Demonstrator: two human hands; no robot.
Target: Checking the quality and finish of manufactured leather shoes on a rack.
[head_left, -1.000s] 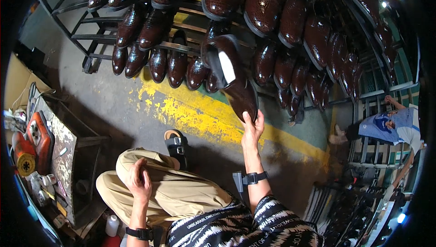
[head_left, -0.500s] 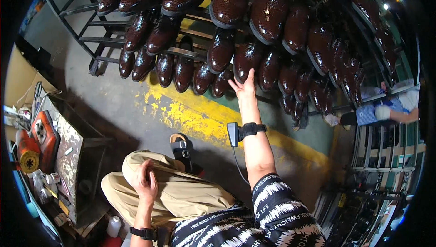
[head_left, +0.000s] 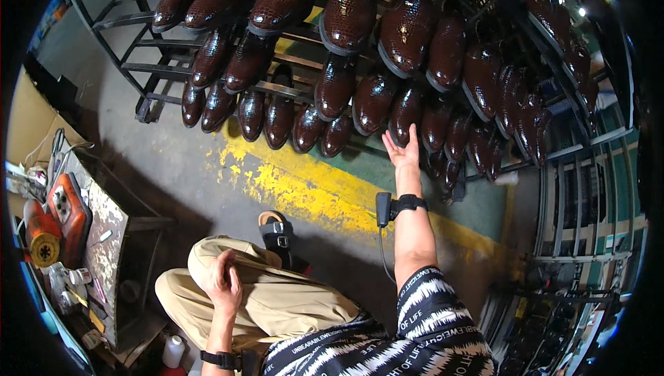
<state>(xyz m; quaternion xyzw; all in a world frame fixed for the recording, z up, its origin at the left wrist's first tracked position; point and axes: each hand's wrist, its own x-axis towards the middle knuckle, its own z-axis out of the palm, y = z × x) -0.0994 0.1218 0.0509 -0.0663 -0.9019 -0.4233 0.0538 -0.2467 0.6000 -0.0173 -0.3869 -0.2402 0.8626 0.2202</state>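
My right hand (head_left: 404,152) reaches forward with its fingers apart. Its fingertips are at the toe of a glossy dark brown, scale-textured shoe (head_left: 406,114) on the lower tier of a black metal rack (head_left: 158,68); whether they touch it I cannot tell. Beside that shoe, on the left, hangs another brown shoe (head_left: 374,104) of the same kind. My left hand (head_left: 224,286) rests at my bent knee in beige trousers (head_left: 277,286), loosely curved, with nothing in it. A black strap with a small cabled box (head_left: 384,208) sits on my right wrist.
More brown shoes (head_left: 349,9) fill the rack's tiers with toes toward me. At left, a worn workbench (head_left: 114,220) carries an orange tool (head_left: 43,234), small bottles and a brush. A white bottle (head_left: 173,350) stands below it. Another metal rack (head_left: 588,257) is at right.
My right hand has moved right and slightly toward me, from one lower-tier shoe to its neighbour. The shoes appear slightly lower in view. My left hand stays at the knee.
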